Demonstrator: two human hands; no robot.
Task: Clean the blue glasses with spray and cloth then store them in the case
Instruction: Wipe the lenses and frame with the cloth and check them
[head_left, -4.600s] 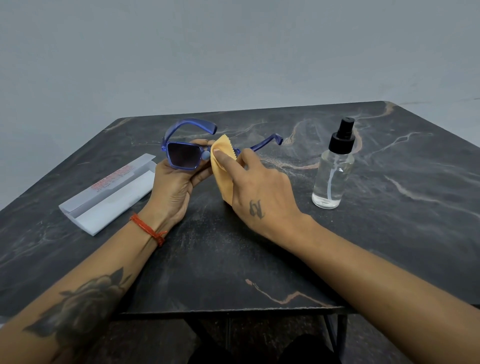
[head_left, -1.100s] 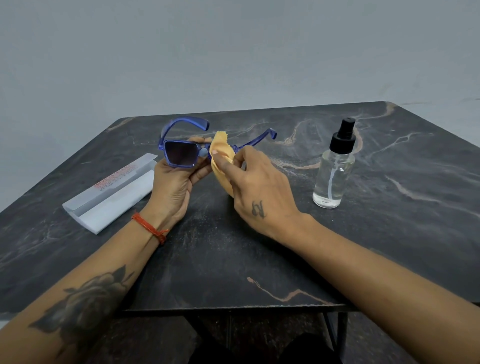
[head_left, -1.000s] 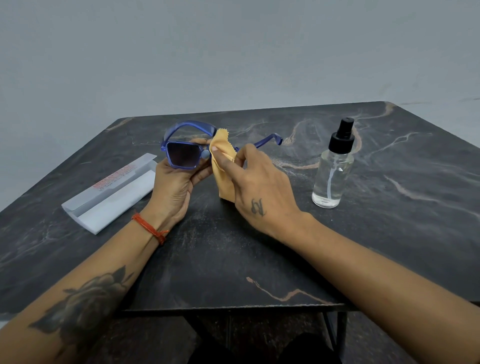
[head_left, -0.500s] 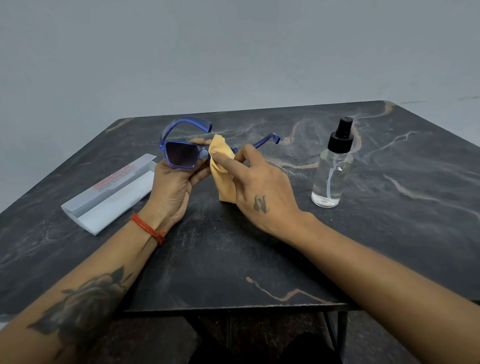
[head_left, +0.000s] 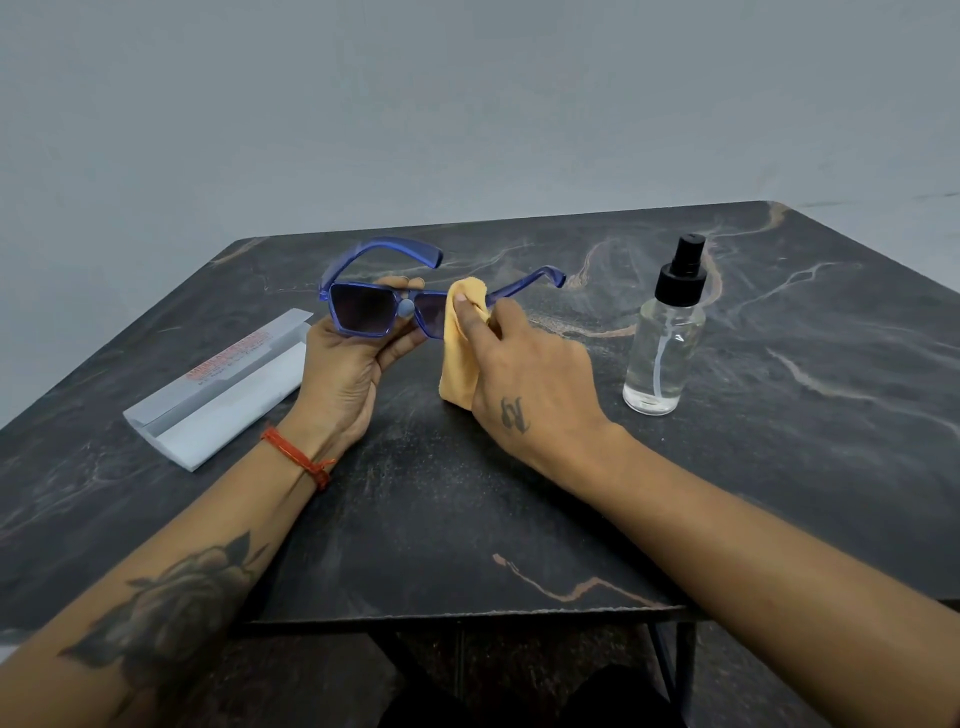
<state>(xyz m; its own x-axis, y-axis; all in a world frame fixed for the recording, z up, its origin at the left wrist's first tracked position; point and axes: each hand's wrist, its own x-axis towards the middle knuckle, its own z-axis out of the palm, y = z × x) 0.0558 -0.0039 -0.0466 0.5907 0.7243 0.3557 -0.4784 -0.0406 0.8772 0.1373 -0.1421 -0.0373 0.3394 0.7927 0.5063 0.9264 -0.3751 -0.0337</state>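
The left hand (head_left: 347, 364) holds the blue glasses (head_left: 387, 306) above the dark marble surface (head_left: 467, 519). Its fingers are curled around the frame near the left lens, with fingertips showing over the top edge and the thumb under the bridge. The dark lenses face the camera and the two arms of the glasses point away, toward the wall.

The right hand (head_left: 530, 374) pinches a yellow cloth (head_left: 460, 343) and presses it on the right lens; the thumb lies on the front of the cloth, and the other fingers are behind it, so I cannot see them well. The lower part of the cloth hangs down from the hand.

The spray bottle (head_left: 667, 332) with clear liquid and a black cap stands upright on the surface, to the right of the right hand and apart from it. The white case (head_left: 218, 384) lies open on the surface, left of the left hand. A red thread (head_left: 298, 457) is tied around the left wrist.
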